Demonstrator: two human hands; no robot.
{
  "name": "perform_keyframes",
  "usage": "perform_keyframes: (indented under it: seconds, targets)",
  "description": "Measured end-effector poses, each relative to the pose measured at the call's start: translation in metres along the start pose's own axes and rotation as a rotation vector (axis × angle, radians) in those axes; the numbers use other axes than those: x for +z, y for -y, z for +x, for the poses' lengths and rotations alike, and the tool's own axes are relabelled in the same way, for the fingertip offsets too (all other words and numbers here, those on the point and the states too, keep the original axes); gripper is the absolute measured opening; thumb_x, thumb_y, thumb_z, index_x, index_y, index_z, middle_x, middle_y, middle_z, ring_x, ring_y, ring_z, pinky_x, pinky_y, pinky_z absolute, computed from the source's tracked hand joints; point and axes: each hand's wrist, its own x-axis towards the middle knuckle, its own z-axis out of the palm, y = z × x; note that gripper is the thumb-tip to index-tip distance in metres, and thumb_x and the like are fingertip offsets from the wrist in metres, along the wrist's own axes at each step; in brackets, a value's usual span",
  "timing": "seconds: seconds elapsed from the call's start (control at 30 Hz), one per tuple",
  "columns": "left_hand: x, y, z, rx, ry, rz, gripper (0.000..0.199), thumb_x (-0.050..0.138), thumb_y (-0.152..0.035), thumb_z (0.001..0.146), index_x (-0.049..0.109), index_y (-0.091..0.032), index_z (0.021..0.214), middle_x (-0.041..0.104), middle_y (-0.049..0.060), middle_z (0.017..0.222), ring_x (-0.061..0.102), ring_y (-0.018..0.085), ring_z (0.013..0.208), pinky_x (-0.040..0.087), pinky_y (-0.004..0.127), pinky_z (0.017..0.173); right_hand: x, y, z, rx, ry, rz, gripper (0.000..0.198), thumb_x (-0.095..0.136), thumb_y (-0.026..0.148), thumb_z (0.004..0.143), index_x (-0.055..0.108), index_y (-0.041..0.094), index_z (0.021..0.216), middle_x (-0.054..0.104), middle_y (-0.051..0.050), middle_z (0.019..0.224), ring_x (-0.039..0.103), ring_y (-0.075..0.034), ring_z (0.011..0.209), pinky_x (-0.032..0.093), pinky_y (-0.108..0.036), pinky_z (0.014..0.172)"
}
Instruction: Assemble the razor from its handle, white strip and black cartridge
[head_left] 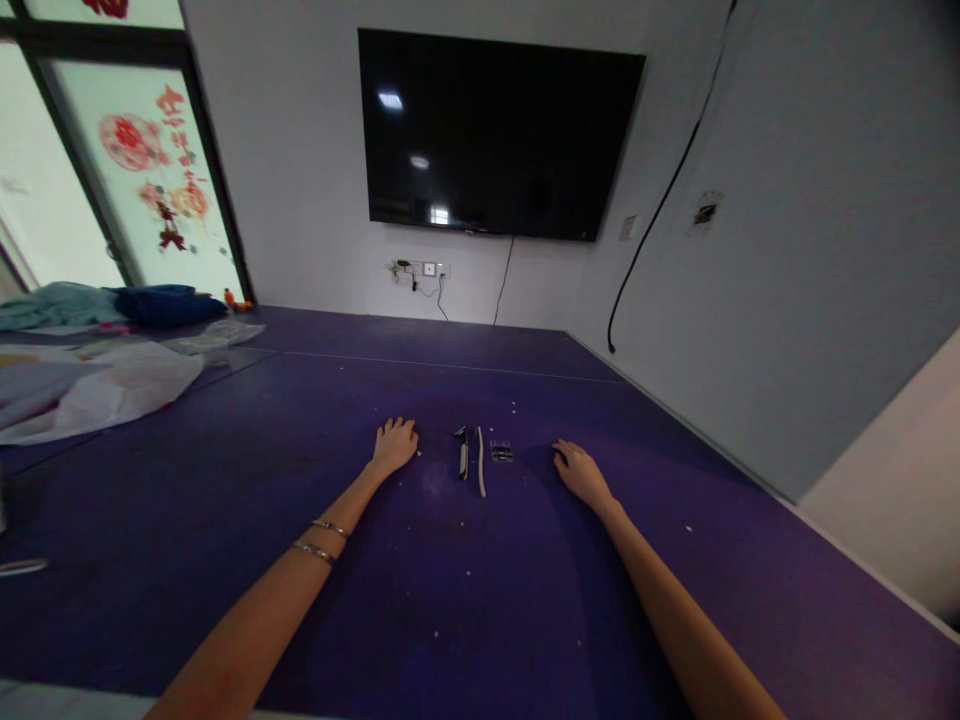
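Note:
My left hand (395,446) lies palm down on the purple surface (360,620), fingers spread and holding nothing. Two bracelets circle that wrist. Also palm down, my right hand (580,470) rests farther right with its fingers slightly bent and nothing in them. Between the hands, a small tool that looks like a razor (463,457), with a dark head and a grey-and-black handle, lies lengthwise. Beside it is a slim, slightly curved whitish stick (481,465). Nearest my right hand is a small flat clear pack (501,451) with dark contents. Neither hand touches these items.
White plastic bags (142,385) and folded blue cloth (169,305) lie at the left. A silvery object (22,567) shows at the left edge. White specks dot the surface. Walls border the back and right, with a television (495,135) and a hanging black cable (660,205).

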Motion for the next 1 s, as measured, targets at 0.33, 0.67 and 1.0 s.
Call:
perform_keyframes:
  seconds: [0.33,0.67,1.0]
  targets:
    - [-0.033,-0.052,-0.005,0.113,0.030,-0.111,0.028,0.043,-0.035,0.083,0.066,-0.018,0.088,0.065,0.010,0.097,0.057,0.023,0.098,0.042,0.032,0.084,0.002,0.000,0.000,0.018,-0.006,0.032,0.036,0.040,0.019,0.083,0.061,0.011,0.111,0.056,-0.015,0.122,0.049,-0.025,0.116,0.037,-0.037,0.098]
    - [-0.030,-0.090,0.001,0.069,0.288,-0.126,0.036,0.053,-0.045,0.074,0.066,-0.016,0.090,0.068,0.014,0.092,0.063,0.028,0.089,0.047,0.032,0.071,0.000,0.001,0.000,0.020,-0.001,0.038,0.036,0.040,0.019,0.083,0.061,0.012,0.111,0.056,-0.014,0.122,0.049,-0.025,0.116,0.036,-0.037,0.099]
    - [-0.022,-0.107,-0.006,0.034,0.249,-0.118,0.031,0.052,-0.034,0.075,0.065,-0.015,0.094,0.066,0.017,0.097,0.062,0.028,0.094,0.047,0.036,0.077,0.000,0.001,0.000,0.031,-0.008,0.056,0.035,0.041,0.019,0.083,0.062,0.013,0.111,0.057,-0.013,0.121,0.050,-0.023,0.115,0.036,-0.037,0.100]
